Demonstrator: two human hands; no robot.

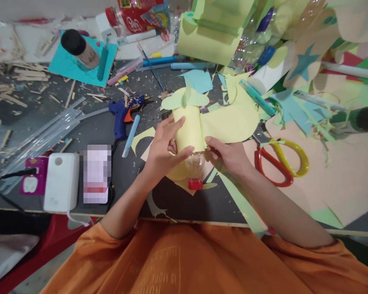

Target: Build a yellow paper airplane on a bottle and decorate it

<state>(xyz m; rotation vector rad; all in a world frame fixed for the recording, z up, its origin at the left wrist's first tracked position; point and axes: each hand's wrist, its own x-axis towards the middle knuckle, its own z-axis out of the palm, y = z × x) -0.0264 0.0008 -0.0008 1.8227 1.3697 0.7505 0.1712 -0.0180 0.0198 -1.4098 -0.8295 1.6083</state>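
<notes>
A clear plastic bottle (pixel 196 162) with a red cap (pixel 195 184) points its cap toward me. Yellow paper (pixel 188 128) is wrapped round its body, and pale green paper pieces (pixel 185 99) stand at the far end. My left hand (pixel 164 149) grips the wrapped bottle from the left, fingers on top and thumb near the paper's lower edge. At the right side, my right hand (pixel 225 155) pinches the lower edge of the yellow paper beside the bottle. A wide yellow paper shape (pixel 233 122) extends to the right from there.
Scissors (pixel 274 165) with red and yellow handles lie right of my right hand. A blue glue gun (pixel 119 118), a phone (pixel 96 173) and a white power bank (pixel 61 181) are on the left. Paper scraps, markers, wood sticks and bottles cover the back of the table (pixel 125 200).
</notes>
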